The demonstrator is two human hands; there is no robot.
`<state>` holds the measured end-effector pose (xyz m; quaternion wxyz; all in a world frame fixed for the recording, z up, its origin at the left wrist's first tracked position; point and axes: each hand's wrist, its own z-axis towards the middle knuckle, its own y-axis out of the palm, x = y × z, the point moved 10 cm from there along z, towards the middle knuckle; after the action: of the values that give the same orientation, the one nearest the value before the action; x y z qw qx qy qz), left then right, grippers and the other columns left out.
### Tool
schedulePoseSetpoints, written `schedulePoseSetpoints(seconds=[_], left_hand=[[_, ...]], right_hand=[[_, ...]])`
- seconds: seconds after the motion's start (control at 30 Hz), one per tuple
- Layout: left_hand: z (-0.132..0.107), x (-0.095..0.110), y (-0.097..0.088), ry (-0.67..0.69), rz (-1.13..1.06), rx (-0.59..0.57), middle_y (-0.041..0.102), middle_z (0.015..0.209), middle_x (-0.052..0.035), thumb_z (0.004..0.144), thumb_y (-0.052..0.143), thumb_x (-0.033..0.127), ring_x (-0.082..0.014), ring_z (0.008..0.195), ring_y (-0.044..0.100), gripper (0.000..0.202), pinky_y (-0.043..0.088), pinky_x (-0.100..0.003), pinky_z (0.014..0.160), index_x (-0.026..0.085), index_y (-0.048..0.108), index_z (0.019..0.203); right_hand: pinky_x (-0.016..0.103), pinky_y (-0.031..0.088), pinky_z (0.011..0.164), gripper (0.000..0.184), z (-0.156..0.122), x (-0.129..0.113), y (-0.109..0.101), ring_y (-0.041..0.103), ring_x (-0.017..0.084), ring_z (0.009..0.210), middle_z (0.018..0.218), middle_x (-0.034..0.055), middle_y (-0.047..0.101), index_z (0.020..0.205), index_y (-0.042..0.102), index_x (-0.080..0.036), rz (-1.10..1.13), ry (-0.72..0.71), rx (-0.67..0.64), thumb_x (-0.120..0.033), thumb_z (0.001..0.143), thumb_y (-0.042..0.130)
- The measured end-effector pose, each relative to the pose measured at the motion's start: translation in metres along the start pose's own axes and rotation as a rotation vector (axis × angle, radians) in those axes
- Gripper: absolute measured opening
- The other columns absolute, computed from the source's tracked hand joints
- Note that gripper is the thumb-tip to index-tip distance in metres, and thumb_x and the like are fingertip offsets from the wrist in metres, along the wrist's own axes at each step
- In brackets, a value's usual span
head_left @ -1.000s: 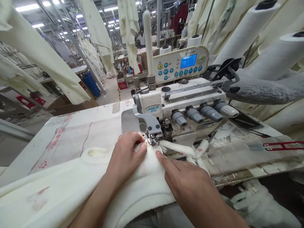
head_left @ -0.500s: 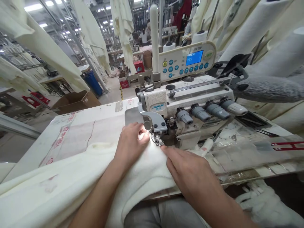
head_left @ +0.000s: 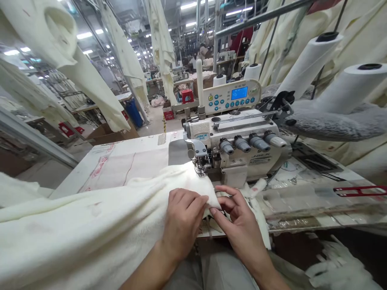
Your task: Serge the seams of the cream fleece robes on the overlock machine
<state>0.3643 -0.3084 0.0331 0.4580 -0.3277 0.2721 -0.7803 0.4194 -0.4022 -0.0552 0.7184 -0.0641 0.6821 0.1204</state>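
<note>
A cream fleece-like fabric piece (head_left: 121, 213) spreads over the left of the machine table, and its edge runs up to the presser foot (head_left: 200, 170) of a white overlock sewing machine (head_left: 238, 133). My left hand (head_left: 184, 219) is closed on the fabric just in front of the foot, fingers curled over it. To its right, my right hand (head_left: 237, 219) pinches the fabric's edge between thumb and bent fingers, with the index finger stretched toward the machine. Both hands are close together, apart from the needle area.
Red tweezers (head_left: 359, 191) lie on the table's right side. White thread cones (head_left: 311, 64) stand behind the machine. Cream fabric pieces (head_left: 160, 48) hang around. Fabric scraps (head_left: 341, 262) sit below the table at right. A cardboard box (head_left: 111, 135) is beyond the table.
My left hand has moved from beside the presser foot back toward me and right. My right hand has drawn back from the foot and now pinches the fabric edge. The view has shifted.
</note>
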Motion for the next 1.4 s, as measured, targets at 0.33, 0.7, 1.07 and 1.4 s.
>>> schedulePoseSetpoints(seconds=[0.33,0.7,1.07,1.4], left_hand=[[-0.012,0.018,-0.015,0.08,0.132,0.165,0.056,0.068,-0.0024,0.082,0.057,0.01,-0.015,0.067,0.047,0.017,0.037,-0.032,0.066,0.018,0.065,0.095],[-0.015,0.007,-0.002,0.221,0.156,0.05,0.064,0.106,-0.0119,0.079,0.053,0.012,-0.025,0.105,0.054,0.026,0.037,-0.043,0.094,0.015,0.058,0.105],[0.002,-0.04,0.027,0.064,0.259,-0.316,0.05,0.136,-0.012,0.072,0.031,-0.007,-0.0224,0.129,0.041,0.061,0.031,-0.045,0.108,0.009,0.044,0.13],[0.043,-0.078,0.047,-0.111,0.291,-0.559,0.041,0.141,-0.0165,0.079,0.035,-0.004,-0.0257,0.131,0.037,0.051,0.032,-0.049,0.106,0.013,0.048,0.126]], right_hand=[[0.016,0.036,0.034,0.061,-0.012,0.012,0.015,0.041,0.004,0.032,0.072,-0.0026,0.063,0.133,0.031,-0.026,0.279,0.233,-0.188,-0.038,0.081,0.06],[0.028,0.046,0.064,0.015,-0.023,-0.07,0.006,0.052,0.016,0.072,0.075,0.0044,0.054,0.089,0.063,-0.018,-0.847,-0.902,-0.008,-0.009,0.082,0.053],[0.028,0.036,0.06,0.012,-0.014,-0.083,0.012,0.045,0.015,0.065,0.068,0.0035,0.053,0.089,0.065,-0.015,-0.917,-0.993,0.069,-0.009,0.083,0.056],[0.03,0.036,0.066,0.013,0.016,-0.075,0.015,0.049,0.018,0.073,0.073,0.0055,0.058,0.086,0.065,-0.016,-1.065,-0.947,0.204,-0.017,0.089,0.052]])
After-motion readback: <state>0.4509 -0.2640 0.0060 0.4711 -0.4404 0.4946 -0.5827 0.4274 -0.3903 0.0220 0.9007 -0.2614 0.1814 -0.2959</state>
